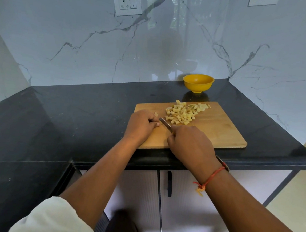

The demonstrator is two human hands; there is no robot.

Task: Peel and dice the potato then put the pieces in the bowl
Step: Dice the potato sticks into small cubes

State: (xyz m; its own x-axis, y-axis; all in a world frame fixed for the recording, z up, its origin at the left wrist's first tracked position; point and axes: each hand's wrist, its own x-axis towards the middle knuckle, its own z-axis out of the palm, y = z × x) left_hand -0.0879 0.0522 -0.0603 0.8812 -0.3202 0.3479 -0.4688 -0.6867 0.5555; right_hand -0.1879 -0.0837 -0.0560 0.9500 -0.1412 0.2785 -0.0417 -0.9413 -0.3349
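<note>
The left hand (141,123) curled over a potato piece (156,114), pinning it for the knife (164,123) the right hand (191,145) gripped; dice (183,112) lay just beyond, clear.

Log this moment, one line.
dicing | left hand holds potato piece | right hand grips knife | pile on board | bowl empty

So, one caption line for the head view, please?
Left hand holds a small potato piece, right hand cuts with a knife; yellow bowl sits beyond the wooden board.
</note>
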